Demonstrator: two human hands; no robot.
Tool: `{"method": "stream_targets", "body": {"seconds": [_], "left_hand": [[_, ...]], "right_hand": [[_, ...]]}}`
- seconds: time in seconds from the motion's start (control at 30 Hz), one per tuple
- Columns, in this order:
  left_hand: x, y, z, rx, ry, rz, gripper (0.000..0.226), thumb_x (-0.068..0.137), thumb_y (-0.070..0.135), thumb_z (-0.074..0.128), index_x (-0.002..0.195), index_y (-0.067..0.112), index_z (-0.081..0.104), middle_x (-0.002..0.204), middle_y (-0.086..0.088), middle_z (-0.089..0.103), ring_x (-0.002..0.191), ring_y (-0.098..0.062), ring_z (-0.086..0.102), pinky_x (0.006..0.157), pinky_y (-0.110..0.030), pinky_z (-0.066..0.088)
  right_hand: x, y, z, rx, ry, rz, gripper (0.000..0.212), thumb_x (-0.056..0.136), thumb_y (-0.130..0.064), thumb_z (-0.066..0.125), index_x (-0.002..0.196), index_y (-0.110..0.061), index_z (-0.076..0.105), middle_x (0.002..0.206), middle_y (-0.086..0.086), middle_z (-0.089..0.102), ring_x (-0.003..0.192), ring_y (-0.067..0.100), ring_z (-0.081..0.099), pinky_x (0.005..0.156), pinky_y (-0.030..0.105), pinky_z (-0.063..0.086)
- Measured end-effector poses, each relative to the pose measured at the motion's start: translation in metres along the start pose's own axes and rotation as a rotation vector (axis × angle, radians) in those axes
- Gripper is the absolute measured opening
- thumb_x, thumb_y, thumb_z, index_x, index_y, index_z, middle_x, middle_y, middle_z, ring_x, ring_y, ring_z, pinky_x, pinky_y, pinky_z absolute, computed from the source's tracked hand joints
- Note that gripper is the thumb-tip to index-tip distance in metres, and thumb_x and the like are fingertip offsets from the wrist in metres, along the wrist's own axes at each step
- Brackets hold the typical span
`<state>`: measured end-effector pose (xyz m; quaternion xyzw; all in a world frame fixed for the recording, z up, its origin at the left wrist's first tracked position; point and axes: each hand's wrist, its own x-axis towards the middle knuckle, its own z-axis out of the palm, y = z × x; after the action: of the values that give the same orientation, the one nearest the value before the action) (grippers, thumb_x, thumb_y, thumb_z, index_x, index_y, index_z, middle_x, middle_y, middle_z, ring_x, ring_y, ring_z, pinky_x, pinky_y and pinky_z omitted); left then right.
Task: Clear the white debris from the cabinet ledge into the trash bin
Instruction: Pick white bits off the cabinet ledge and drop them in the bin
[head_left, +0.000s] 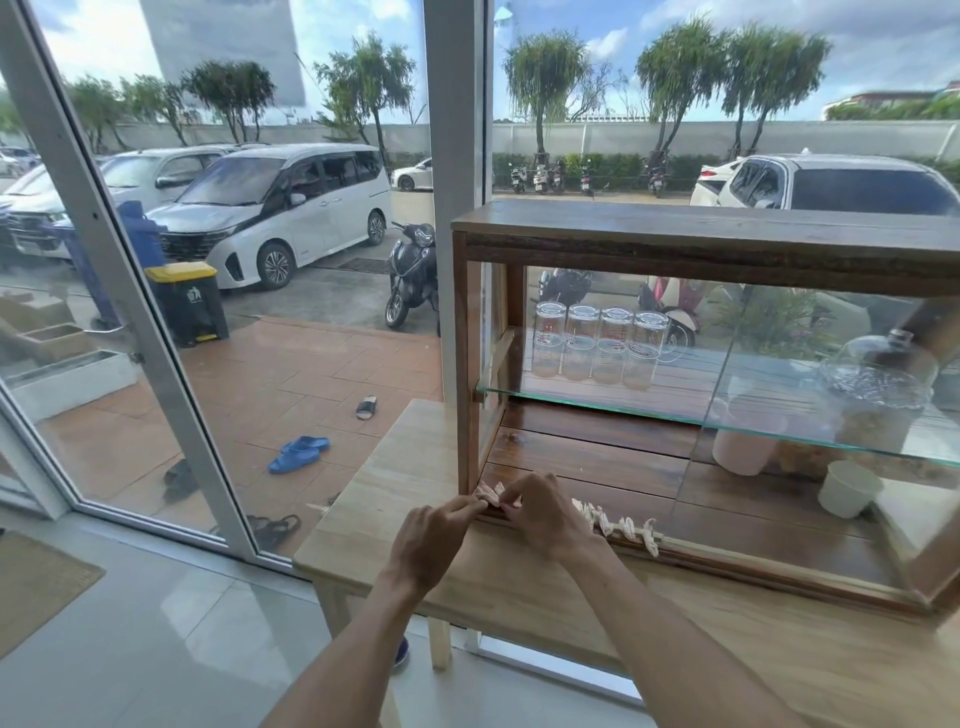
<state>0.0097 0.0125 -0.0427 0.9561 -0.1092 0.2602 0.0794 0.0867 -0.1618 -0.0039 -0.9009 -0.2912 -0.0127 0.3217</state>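
Note:
A row of white crumpled debris pieces (618, 525) lies along the front ledge (727, 564) of a wood-and-glass cabinet (701, 234) on a light wooden table (395, 499). At the ledge's left end, my left hand (434, 535) and my right hand (543, 514) meet, fingertips pinching a white debris piece (491, 492) between them. A black trash bin with a yellow lid (187, 301) stands outside, beyond the glass wall.
Inside the cabinet, a glass shelf (597, 405) carries several upturned glasses (597, 343) and a glass dome (878, 384); a white cup (849, 488) and a pink container (743, 447) sit below. A glass door (130, 260) stands to the left. Sandals lie on the patio.

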Motion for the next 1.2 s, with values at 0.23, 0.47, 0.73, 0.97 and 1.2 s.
{"method": "stream_targets", "body": {"seconds": [0.23,0.47,0.73,0.97,1.2], "left_hand": [[-0.01,-0.005,0.002,-0.017,0.018,-0.07,0.033,0.09,0.009,0.068,0.119,0.023,0.066,0.115,0.007,0.072,0.075,-0.02,0.075,0.061,-0.036,0.063],[-0.012,0.002,-0.005,-0.006,0.07,-0.105,0.028,0.09,0.012,0.069,0.113,0.026,0.068,0.106,0.009,0.073,0.064,-0.02,0.073,0.052,-0.037,0.06],[-0.016,-0.002,-0.003,-0.008,0.079,-0.117,0.024,0.095,0.022,0.062,0.118,0.03,0.063,0.103,0.011,0.072,0.061,-0.018,0.072,0.048,-0.035,0.058],[-0.017,-0.002,-0.001,-0.006,0.09,-0.109,0.024,0.094,0.021,0.064,0.116,0.029,0.066,0.103,0.012,0.073,0.06,-0.016,0.072,0.049,-0.033,0.059],[-0.021,-0.003,0.002,-0.02,0.096,-0.112,0.024,0.095,0.023,0.063,0.117,0.03,0.066,0.105,0.013,0.072,0.058,-0.013,0.071,0.048,-0.032,0.058]], "right_hand": [[-0.005,-0.001,0.003,0.03,0.019,0.004,0.013,0.08,-0.008,0.067,0.08,-0.011,0.079,0.078,0.007,0.074,0.073,0.017,0.068,0.068,0.035,0.055],[-0.006,-0.002,0.007,-0.007,0.065,0.008,0.013,0.081,-0.019,0.072,0.094,-0.014,0.073,0.102,0.007,0.064,0.094,0.021,0.064,0.076,0.032,0.055],[0.01,-0.007,-0.002,-0.181,0.14,0.016,0.031,0.089,-0.019,0.065,0.12,-0.017,0.068,0.113,0.01,0.071,0.112,0.027,0.055,0.097,0.037,0.045],[0.023,-0.007,-0.003,-0.106,0.067,0.059,0.015,0.089,-0.013,0.069,0.101,-0.013,0.078,0.101,0.008,0.076,0.088,0.02,0.069,0.08,0.034,0.057],[0.025,-0.002,-0.001,-0.092,0.062,0.073,0.018,0.086,-0.001,0.067,0.101,-0.007,0.075,0.1,0.014,0.075,0.086,0.023,0.071,0.078,0.033,0.059]]}}
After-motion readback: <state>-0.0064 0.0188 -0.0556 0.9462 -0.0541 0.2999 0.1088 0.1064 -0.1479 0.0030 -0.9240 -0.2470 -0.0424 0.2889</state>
